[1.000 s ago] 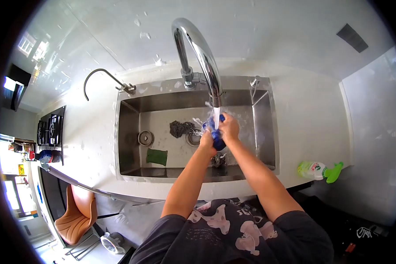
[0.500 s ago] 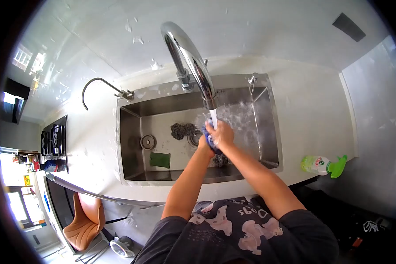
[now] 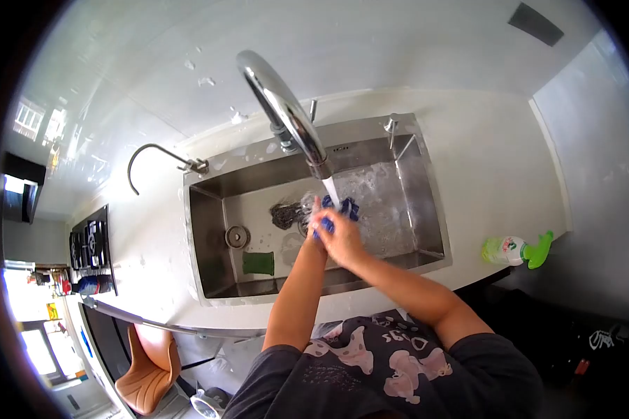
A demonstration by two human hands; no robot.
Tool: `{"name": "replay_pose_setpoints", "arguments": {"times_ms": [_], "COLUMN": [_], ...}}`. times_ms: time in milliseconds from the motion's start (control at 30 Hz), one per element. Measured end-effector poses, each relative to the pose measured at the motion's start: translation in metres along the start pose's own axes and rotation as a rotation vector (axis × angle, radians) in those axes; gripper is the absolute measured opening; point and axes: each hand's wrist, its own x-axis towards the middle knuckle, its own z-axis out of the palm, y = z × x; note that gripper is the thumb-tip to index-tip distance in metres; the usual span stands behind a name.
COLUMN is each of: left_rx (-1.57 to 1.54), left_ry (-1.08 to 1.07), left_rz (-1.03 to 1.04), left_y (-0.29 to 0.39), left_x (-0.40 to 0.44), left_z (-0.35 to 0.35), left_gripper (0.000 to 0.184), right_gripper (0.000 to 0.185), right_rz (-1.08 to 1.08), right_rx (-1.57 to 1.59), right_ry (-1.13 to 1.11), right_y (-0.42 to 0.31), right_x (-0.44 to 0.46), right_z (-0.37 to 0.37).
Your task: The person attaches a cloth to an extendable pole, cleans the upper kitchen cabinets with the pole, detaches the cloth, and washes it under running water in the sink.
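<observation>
Under the running faucet (image 3: 286,105), my right hand (image 3: 342,241) closes around a crumpled blue cloth (image 3: 349,207), which spreads out past the fingers. My left hand (image 3: 313,222) is pressed against it from the left, one finger pointing up; the right hand partly covers it. Water strikes the cloth and splashes into the steel sink (image 3: 424,202). Left of my hands, a dark grey wiry scrubber (image 3: 284,215) lies on the sink floor by the drain. Further left is a flat green scouring pad (image 3: 258,263).
A second round drain fitting (image 3: 237,237) is at the sink's left. A thin curved tap (image 3: 147,148) stands on the left counter, a gas stove (image 3: 91,241) beyond it. On the right counter lies a green-and-white spray bottle (image 3: 514,250). A brown chair (image 3: 150,370) stands lower left.
My hands have shifted slightly left and down, and my right wrist has turned across the left. More of the blue cloth now shows beyond my fingers. The camera view has tilted a little.
</observation>
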Motion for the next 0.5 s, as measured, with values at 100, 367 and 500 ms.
{"name": "replay_pose_setpoints", "arguments": {"times_ms": [100, 367, 500], "left_rx": [0.210, 0.104, 0.472], "left_ry": [-0.031, 0.282, 0.368], "left_rz": [0.112, 0.032, 0.140], "left_y": [-0.005, -0.018, -0.007], "left_x": [-0.004, 0.010, -0.008], "left_z": [0.005, -0.002, 0.015], "left_gripper": [0.058, 0.035, 0.035], "right_gripper": [0.020, 0.034, 0.042], "right_rz": [-0.122, 0.106, 0.256], "right_rx": [-0.049, -0.442, -0.402], "right_ry": [-0.018, 0.163, 0.031], "right_y": [-0.016, 0.051, 0.090], "right_x": [-0.019, 0.052, 0.053], "right_z": [0.007, -0.003, -0.028]}}
